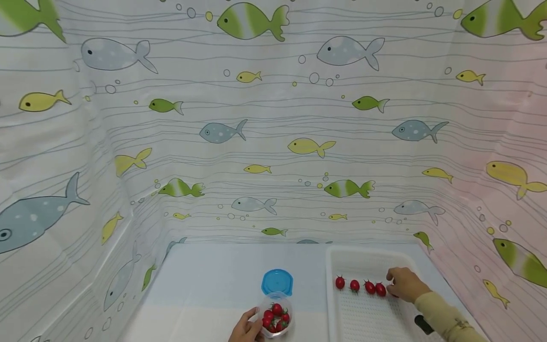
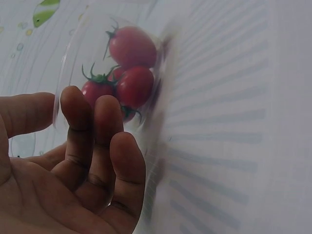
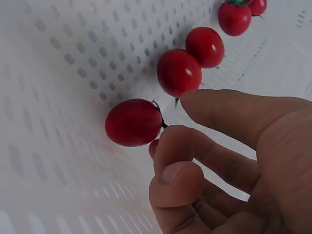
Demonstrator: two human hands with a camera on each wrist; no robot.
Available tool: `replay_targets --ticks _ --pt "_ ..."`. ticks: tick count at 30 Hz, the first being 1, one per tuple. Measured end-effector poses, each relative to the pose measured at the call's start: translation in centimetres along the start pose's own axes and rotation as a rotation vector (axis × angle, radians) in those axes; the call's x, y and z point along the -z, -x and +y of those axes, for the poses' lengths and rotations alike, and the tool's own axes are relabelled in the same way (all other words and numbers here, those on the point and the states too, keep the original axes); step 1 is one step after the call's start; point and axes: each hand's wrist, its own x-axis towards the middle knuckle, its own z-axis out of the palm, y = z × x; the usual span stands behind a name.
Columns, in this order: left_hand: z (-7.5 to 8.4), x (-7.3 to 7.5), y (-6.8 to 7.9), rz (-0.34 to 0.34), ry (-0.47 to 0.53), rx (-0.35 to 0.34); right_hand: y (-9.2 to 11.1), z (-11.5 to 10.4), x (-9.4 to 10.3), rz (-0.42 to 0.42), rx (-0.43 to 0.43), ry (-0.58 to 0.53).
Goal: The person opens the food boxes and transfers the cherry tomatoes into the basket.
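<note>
My left hand (image 1: pixel 246 327) holds a clear plastic cup (image 1: pixel 269 300) at its left side, thumb and fingertips at the wall. Inside the cup lie several red cherry tomatoes (image 2: pixel 135 87) with green stems. My right hand (image 3: pixel 219 156) reaches into a white perforated tray (image 1: pixel 363 318). Its fingertips are beside the stem end of one cherry tomato (image 3: pixel 132 123), with the thumb apart from it and nothing gripped. In the head view, that hand mostly hides this tomato. Several more tomatoes (image 1: pixel 369 287) lie in a row to its left.
Behind the cup, a blue lid (image 1: pixel 277 282) lies on the white table (image 1: pixel 205 289). The tray's raised rim (image 1: pixel 329 294) stands to the right of the cup. A fish-patterned sheet (image 1: pixel 273 161) encloses the table at the back and sides.
</note>
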Motion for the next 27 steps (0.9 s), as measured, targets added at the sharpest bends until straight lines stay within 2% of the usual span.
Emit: replay_targets --ticks 5,13,20,27 --pt "0.0 0.0 0.1 0.000 -0.016 -0.023 0.0 -0.4 0.3 -0.010 -0.027 -0.012" --pt "0.0 -0.2 0.2 0.008 -0.021 -0.018 0.1 -2.9 0.6 0.038 0.035 -0.052" --pt "-0.1 -0.3 0.2 0.015 -0.007 -0.001 0.0 -8.0 0.9 0.069 0.111 -0.078" --pt "0.2 -0.6 0.5 0.036 -0.019 0.001 0.5 -13.7 1.1 0.106 0.269 -0.119"
